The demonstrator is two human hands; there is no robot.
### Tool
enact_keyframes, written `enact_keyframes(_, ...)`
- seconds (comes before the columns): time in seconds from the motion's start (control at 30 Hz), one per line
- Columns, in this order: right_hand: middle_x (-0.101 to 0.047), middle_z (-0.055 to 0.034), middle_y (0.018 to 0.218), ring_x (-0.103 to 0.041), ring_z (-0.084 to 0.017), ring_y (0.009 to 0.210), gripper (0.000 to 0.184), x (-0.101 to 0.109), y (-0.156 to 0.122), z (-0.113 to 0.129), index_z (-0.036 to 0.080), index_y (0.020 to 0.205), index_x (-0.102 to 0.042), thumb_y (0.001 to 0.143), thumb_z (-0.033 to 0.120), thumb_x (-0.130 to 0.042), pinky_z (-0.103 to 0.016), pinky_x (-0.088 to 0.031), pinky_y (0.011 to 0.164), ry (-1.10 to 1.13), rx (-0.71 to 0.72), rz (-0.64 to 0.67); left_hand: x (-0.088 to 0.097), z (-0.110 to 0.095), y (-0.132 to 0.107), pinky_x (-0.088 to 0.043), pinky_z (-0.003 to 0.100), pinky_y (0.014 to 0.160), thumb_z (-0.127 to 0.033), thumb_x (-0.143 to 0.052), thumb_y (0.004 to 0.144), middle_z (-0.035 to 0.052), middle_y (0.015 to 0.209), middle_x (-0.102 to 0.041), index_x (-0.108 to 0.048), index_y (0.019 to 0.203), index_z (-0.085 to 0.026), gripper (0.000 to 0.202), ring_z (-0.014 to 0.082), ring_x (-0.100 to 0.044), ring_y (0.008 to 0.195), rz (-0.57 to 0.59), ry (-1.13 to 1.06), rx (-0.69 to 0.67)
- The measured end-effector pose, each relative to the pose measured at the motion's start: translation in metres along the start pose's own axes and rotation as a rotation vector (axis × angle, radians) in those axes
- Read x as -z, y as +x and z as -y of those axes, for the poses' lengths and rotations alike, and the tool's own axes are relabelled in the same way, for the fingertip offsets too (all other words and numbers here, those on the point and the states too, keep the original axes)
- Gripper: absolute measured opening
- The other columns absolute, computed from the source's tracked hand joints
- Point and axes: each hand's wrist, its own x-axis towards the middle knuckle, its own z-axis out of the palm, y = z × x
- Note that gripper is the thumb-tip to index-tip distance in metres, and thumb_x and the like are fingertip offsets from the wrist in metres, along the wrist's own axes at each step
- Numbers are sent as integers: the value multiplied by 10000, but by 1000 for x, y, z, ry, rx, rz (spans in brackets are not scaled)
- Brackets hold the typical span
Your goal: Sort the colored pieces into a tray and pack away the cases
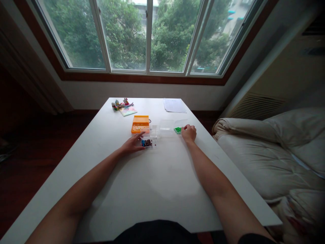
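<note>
Head view, single entry.

Item 1: white table (152, 189), long, running from the viewer toward the window.

Item 2: left hand (132, 145), at about 11 o'clock from table centre. Laid palm-down and flat, fingers stretched out and loosely spread, closed on nothing. Fingertips reach the near-left edge of a small clear tray of dark pieces (148, 143); whether they truly touch it is too small to tell.

Item 3: right hand (189, 133), at about 1 o'clock from table centre. Fingers curled inward, thumb and forefinger drawn together at the side of a small tray of green pieces (177, 129). Whether a piece is pinched between them cannot be told.

Item 4: clear plastic compartments (166, 128), between the two hands, in a row with the dark and green trays.

Item 5: orange box (140, 124), just beyond the left hand at 12 o'clock from it, pale pieces inside.

Item 6: small colourful toy build (121, 104) with a pale green card (128, 111) just beside it, far left of the table.

Item 7: sheet of white paper (174, 105), far end, at 12 o'clock from the right hand.

Item 8: pale bedding (279, 152), at 3 o'clock, off the table.

Item 9: window (149, 34), at 12 o'clock, trees outside.
</note>
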Motion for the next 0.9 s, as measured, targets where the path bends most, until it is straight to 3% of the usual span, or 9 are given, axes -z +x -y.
enact_keyframes(0.17,-579,-116,1145,-584,-217,924,321,4,7,-9,196,1165,-594,911,383,-535,-315,-442,839,48,-128,64,-1,2,0,-477,455,1014,-475,-788,767,111,1275,-585,-337,1553,-276,928,246,-601,1078,-2,-2,-11)
enact_keyframes(0.4,-695,-109,1084,-629,-247,994,347,4,15,-14,214,1177,-639,914,420,-549,-308,-451,821,-18,-99,223,-1,1,0,-480,457,1008,-474,-791,765,121,1282,-589,-346,1548,-270,923,255,-603,1090,-5,5,-16)
enact_keyframes(0.63,-716,-97,981,-637,-217,900,221,6,13,-10,206,958,-683,884,348,-531,-279,-442,765,-40,-110,230,1,-2,-1,-476,451,1015,-492,-791,753,117,1292,-589,-346,1549,-263,940,257,-604,1090,0,2,7)
enact_keyframes(0.8,-697,-77,863,-611,-193,785,187,14,12,-6,198,885,-649,835,340,-537,-264,-432,685,137,-139,199,1,0,-1,-482,440,1015,-491,-787,759,109,1305,-588,-333,1553,-284,938,258,-609,1097,6,20,8)
enact_keyframes(0.9,-659,-36,764,-578,-151,649,175,20,11,3,194,877,-623,792,328,-551,-238,-415,586,392,-175,292,1,0,-1,-486,443,1012,-497,-782,763,104,1305,-588,-330,1554,-290,934,261,-610,1097,0,23,3)
